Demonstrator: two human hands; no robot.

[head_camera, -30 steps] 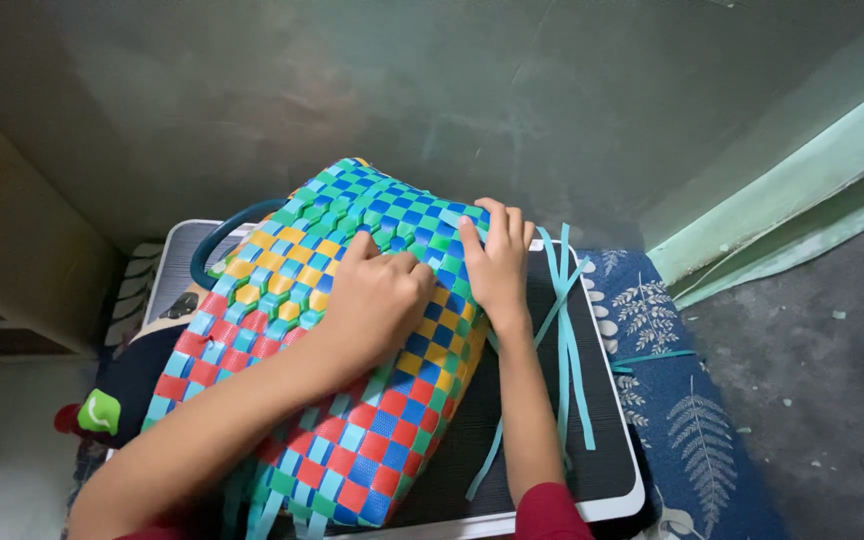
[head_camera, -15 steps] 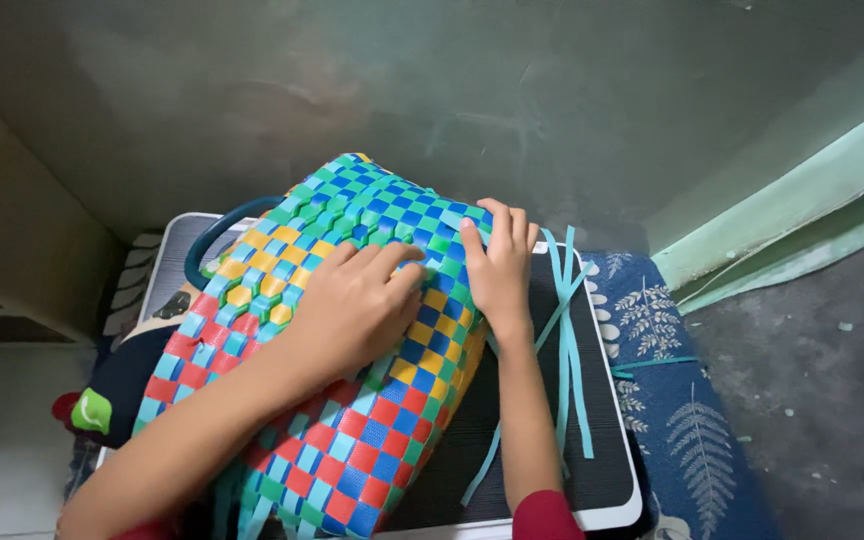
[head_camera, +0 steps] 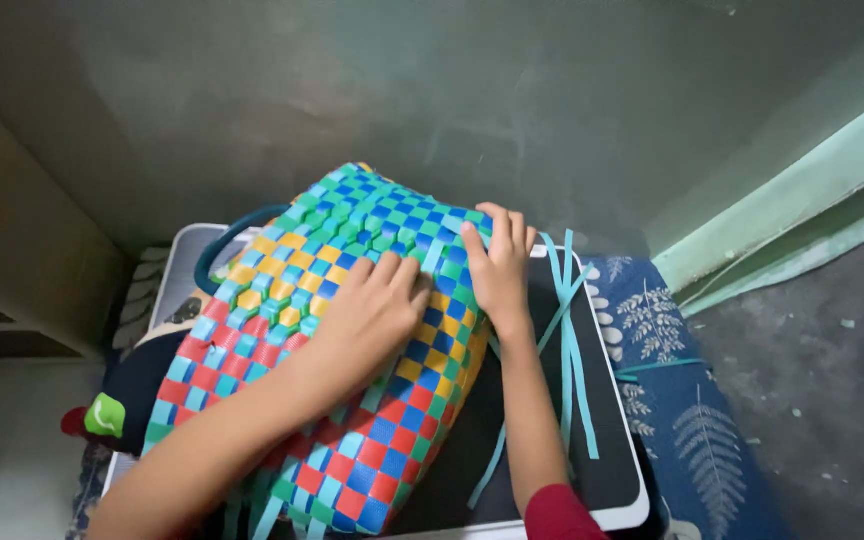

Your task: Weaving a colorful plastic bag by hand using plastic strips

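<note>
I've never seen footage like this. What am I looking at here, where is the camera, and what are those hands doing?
There is no machine here: a person works with two bare hands, and the camera sits on the person's head, looking down. Both hands rest on a woven basket made of plastic strips in red, blue, yellow and green checks, lying on its side. The left hand presses flat on the weave; the right hand curls its fingers over the basket's edge. The basket lies on a black tray with a white rim. Loose light-blue strips trail from the basket across the tray. Beside it lies a blue cloth with a white leaf print.
</note>
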